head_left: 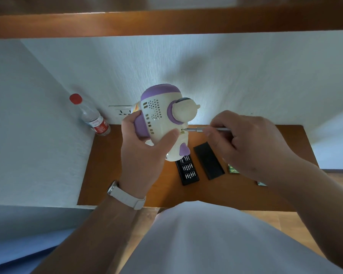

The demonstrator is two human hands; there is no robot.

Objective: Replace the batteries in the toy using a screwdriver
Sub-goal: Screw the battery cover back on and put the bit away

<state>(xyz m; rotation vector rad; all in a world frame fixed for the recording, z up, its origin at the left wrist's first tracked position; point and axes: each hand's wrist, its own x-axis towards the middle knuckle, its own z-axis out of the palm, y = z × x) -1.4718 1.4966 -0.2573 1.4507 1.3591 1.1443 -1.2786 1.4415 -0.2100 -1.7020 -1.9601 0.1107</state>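
A pale textured wall (246,76) fills the back and left of the alcove, with a wooden shelf board (166,22) running across above it. Below lies the brown wooden counter (107,169), its near edge partly hidden by the person's white shirt (216,244). The cream and purple toy (162,115) is held up in the air above the back of the counter, its perforated underside turned toward the camera. The left grip (143,155) is wrapped round the toy's lower body, thumb pressed on the shell near a small slot, a white watch (125,196) on the wrist. The right grip (246,141) comes in from the right, fingers curled round the slim silver screwdriver (194,129), which lies nearly level with its tip at the slot beside the left thumb. Under the toy, a black bit tray (187,173) lies on the counter, its far end covered by the toy; its black lid (209,160) lies just beside it. A red-capped clear bottle (93,117) stands in the left back corner. A wall socket (120,112) is half hidden behind the toy. Two small green packs (232,168) peek out from under the right forearm
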